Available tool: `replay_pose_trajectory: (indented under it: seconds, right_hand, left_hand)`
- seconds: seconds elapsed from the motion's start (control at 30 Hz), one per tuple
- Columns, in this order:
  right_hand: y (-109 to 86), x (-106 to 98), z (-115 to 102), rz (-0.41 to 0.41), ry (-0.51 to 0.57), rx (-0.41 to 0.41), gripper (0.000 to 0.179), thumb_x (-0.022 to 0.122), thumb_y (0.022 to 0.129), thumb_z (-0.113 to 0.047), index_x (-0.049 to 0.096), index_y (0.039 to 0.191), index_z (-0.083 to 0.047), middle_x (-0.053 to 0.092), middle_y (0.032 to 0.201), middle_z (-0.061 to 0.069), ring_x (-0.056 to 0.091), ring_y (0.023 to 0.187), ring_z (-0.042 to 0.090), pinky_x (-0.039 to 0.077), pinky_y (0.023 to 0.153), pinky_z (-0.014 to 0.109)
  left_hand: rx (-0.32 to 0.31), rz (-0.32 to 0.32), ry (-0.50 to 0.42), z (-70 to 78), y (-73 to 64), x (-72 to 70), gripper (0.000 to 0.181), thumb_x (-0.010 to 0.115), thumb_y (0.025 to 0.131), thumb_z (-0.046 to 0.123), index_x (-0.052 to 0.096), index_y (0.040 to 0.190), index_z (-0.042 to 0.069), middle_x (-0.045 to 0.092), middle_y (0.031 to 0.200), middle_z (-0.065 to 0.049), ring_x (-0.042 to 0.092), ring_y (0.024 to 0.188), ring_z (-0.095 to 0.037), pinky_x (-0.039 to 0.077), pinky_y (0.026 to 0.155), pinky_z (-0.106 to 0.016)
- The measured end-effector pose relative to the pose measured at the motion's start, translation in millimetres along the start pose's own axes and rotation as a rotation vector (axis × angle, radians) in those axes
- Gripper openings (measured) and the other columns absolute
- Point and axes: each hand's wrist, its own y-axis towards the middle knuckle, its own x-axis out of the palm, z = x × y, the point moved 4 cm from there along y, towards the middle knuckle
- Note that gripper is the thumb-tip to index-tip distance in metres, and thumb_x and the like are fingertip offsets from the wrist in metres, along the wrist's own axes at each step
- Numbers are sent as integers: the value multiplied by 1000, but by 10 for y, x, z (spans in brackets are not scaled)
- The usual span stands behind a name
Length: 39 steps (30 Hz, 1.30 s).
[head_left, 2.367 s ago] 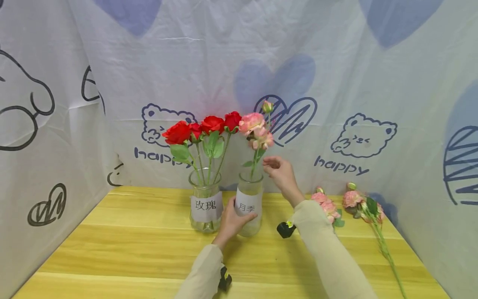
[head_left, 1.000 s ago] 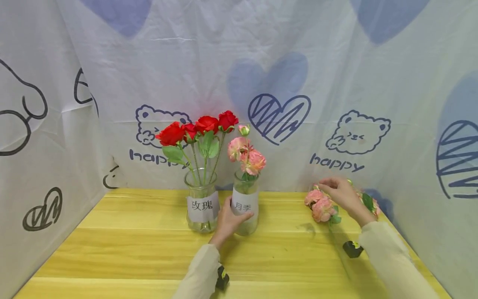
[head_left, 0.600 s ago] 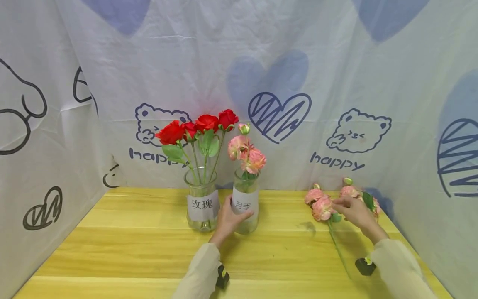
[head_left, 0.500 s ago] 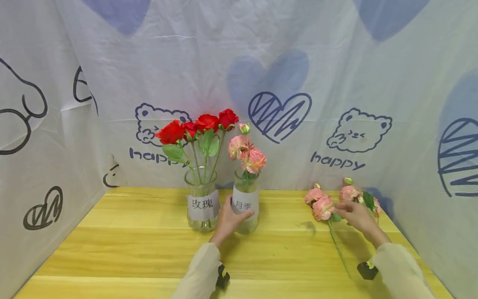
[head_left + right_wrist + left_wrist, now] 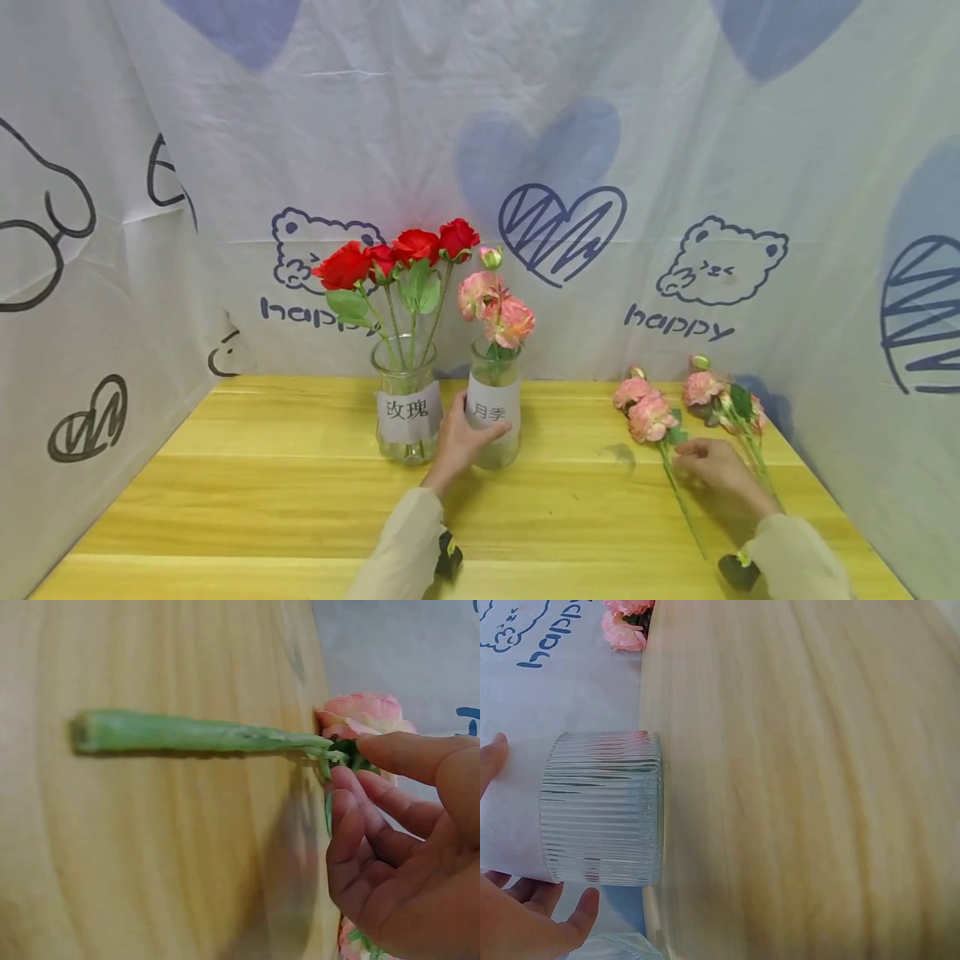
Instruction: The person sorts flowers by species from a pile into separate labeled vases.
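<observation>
My left hand (image 5: 461,437) grips a clear ribbed glass vase (image 5: 604,810) from its left side, thumb across the white paper label. Pink flowers (image 5: 498,308) with a bud stand in this vase, their heads close above its rim. On the right, my right hand (image 5: 716,467) is beside the green stem (image 5: 195,735) of a pink flower spray (image 5: 648,415) lying on the table. In the right wrist view its thumb and fingertips are at the leafy part of that stem, slightly apart; whether they touch it is hard to see.
A second labelled glass vase (image 5: 405,408) with several red roses (image 5: 416,246) stands just left of the gripped one. Another pink spray (image 5: 705,390) lies farther right. The wooden table (image 5: 262,500) ends at a printed cloth backdrop (image 5: 420,125).
My right hand let go of the pink flowers, which sank lower into the vase. It then moved right and down to the stem of the nearer lying spray. The left hand kept its grip.
</observation>
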Motion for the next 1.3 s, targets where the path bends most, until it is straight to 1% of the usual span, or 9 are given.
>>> replay_pose_trajectory:
  seconds: [0.17, 0.3, 0.43, 0.57, 0.7, 0.8, 1.07, 1.17, 1.3]
  right_hand:
    - [-14, 63, 46, -44, -16, 6, 35, 61, 93, -9, 56, 112, 19, 65, 91, 12, 61, 76, 20, 54, 64, 35]
    - [-15, 97, 37, -58, -57, 4, 32, 62, 92, -9, 60, 109, 18, 64, 83, 8, 58, 70, 18, 52, 60, 33]
    - [1, 120, 21, -73, -47, 19, 33, 62, 92, -7, 58, 110, 20, 62, 79, 8, 55, 66, 17, 51, 58, 31]
    - [8, 136, 20, -118, 2, 56, 36, 58, 95, -5, 52, 116, 24, 58, 80, 6, 51, 66, 15, 49, 59, 29]
    - [-11, 151, 27, -161, 110, 112, 40, 51, 98, -3, 43, 124, 26, 45, 64, 0, 38, 56, 11, 40, 53, 23]
    - [-29, 154, 13, -156, 183, 160, 41, 48, 98, -2, 40, 127, 26, 37, 59, -2, 32, 53, 9, 36, 51, 22]
    - [-28, 170, -32, -163, 255, 182, 44, 48, 100, -7, 39, 129, 24, 51, 77, -2, 46, 67, 11, 48, 65, 25]
    - [-27, 193, -43, -181, 333, 162, 37, 45, 101, -8, 46, 120, 24, 46, 67, -5, 41, 60, 8, 42, 60, 22]
    - [-36, 218, -73, -178, 425, 129, 27, 44, 102, -9, 55, 108, 15, 49, 68, -5, 46, 61, 6, 46, 63, 21]
  left_hand:
    - [-3, 3, -4, -1, 3, 4, 79, 84, 74, 25, 43, 134, -5, 58, 117, -21, 57, 103, -36, 48, 89, -51]
    - [-5, 2, -5, -3, 2, 6, 78, 84, 74, 25, 44, 134, -5, 58, 117, -20, 57, 103, -36, 48, 89, -51]
    - [-4, 3, -6, 6, 0, 8, 78, 84, 74, 24, 44, 134, -6, 58, 117, -21, 57, 103, -36, 48, 89, -51]
    - [-14, 0, -8, -3, 0, 18, 79, 84, 74, 24, 44, 135, -5, 58, 118, -20, 57, 104, -36, 47, 90, -51]
    - [-18, -1, -11, -8, 1, 22, 79, 84, 74, 24, 43, 135, -5, 58, 119, -20, 57, 104, -36, 47, 90, -51]
    - [-13, 0, -10, -7, 2, 22, 79, 84, 74, 24, 43, 135, -5, 58, 119, -21, 57, 104, -36, 47, 90, -51]
    - [-14, 1, -8, 2, -5, 8, 79, 84, 74, 24, 43, 135, -5, 58, 118, -21, 57, 103, -36, 48, 89, -51]
    - [-11, -2, -7, 4, -4, 7, 78, 84, 74, 24, 43, 134, -5, 58, 118, -21, 57, 103, -36, 48, 89, -51]
    - [-8, -3, -6, 2, 2, 9, 79, 84, 74, 24, 43, 135, -5, 58, 118, -20, 57, 104, -36, 48, 89, -51]
